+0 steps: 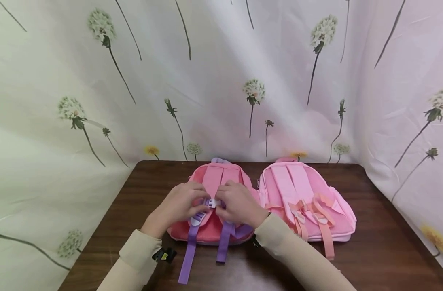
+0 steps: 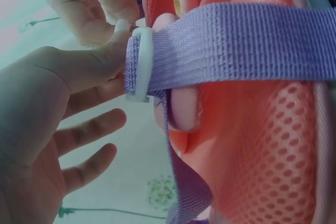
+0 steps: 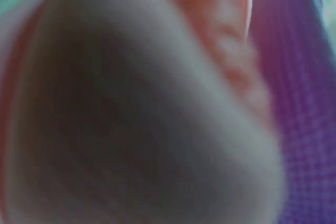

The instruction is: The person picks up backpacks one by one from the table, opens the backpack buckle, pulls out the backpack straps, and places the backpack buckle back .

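Above the coral backpack (image 1: 211, 233), the left hand (image 1: 185, 202) and right hand (image 1: 241, 204) pinch a white buckle (image 1: 212, 203); 1 pink backpack (image 1: 297, 182) lies beside.

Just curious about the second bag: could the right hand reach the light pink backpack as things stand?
Probably yes: the light pink backpack lies just beside the right hand, with nothing visible in the way, though that hand must likely leave the white buckle first.

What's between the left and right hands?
A white buckle lies between the left hand and right hand, over the red backpack. Head view shows it.
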Motion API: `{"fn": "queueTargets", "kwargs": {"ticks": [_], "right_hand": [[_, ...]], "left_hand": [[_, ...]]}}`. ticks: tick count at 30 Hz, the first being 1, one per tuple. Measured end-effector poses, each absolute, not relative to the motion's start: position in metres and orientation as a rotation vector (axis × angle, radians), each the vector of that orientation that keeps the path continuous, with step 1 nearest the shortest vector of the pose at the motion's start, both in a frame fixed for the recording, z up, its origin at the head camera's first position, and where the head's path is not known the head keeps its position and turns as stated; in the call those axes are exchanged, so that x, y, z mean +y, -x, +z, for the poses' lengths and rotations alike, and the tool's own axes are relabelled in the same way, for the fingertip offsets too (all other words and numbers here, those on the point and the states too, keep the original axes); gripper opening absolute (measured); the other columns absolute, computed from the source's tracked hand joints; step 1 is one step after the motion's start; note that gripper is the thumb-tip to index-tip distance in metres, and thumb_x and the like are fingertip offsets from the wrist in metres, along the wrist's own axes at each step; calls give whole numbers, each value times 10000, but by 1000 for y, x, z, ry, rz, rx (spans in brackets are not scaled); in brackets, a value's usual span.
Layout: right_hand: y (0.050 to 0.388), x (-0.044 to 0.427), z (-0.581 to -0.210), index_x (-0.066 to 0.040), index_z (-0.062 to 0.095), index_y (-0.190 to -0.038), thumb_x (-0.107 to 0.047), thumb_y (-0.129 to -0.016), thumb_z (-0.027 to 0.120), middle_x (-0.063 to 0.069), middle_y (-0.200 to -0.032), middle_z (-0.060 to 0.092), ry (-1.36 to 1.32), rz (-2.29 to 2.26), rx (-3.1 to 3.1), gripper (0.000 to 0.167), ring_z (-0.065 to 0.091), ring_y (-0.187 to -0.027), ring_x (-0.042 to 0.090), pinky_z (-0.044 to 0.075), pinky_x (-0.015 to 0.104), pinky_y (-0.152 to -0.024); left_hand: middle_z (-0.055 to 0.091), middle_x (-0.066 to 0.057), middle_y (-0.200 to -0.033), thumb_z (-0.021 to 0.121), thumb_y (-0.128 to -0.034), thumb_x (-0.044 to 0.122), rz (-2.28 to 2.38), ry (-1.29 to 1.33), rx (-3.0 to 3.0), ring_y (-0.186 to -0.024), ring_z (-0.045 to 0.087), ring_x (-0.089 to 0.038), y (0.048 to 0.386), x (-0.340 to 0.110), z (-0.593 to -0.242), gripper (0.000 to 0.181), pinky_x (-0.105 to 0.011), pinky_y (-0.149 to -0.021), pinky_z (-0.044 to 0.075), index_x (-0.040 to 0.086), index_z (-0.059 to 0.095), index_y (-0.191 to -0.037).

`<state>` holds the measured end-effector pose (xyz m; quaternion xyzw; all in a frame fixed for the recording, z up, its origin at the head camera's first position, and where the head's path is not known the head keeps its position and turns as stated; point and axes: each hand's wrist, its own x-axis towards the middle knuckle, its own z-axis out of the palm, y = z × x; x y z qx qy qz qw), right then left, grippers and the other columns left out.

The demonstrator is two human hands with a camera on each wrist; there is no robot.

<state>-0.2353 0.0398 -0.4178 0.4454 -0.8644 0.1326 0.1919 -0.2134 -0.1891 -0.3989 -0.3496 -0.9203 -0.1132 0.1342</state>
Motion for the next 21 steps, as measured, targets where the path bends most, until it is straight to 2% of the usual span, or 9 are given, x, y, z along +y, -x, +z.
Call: {"fn": "queueTargets", "kwargs": {"ticks": [4,10,16,21], "right_hand": [[234,40,-417,-182,741,-869,-235,-856,734,-80,-841,673,-1259,366,-2450,55,550,-801,159,495,311,-674],[235,39,-414,-173,783,-954,-237,-888,769,-62,-898,703,-1232,413,-2551,93,617,-836,144,551,320,-754],[235,43,-412,-180,796,-973,-247,-913,779,-90,-814,603,-1230,510,-2716,92,524,-737,76,475,233,-647],[237,49,-411,-179,793,-1007,-275,-933,785,-93,-861,613,-1308,506,-2747,122,535,-755,45,486,207,-666]], "left_hand": [[735,59,-1003,910,-835,296,-339,1021,-2691,-909,655,-120,212,-190,-400,273,-347,-793,557,189,827,-1071],[727,70,-1010,897,-851,282,-384,982,-2719,-916,654,-109,212,-191,-399,239,-359,-810,559,194,818,-1060],[680,74,-1054,884,-868,257,-590,888,-2770,-963,645,-132,210,-196,-401,223,-382,-863,581,194,797,-1063],[673,89,-1060,854,-900,187,-879,871,-2726,-969,631,-163,215,-199,-404,253,-399,-850,596,215,761,-1133]]}}
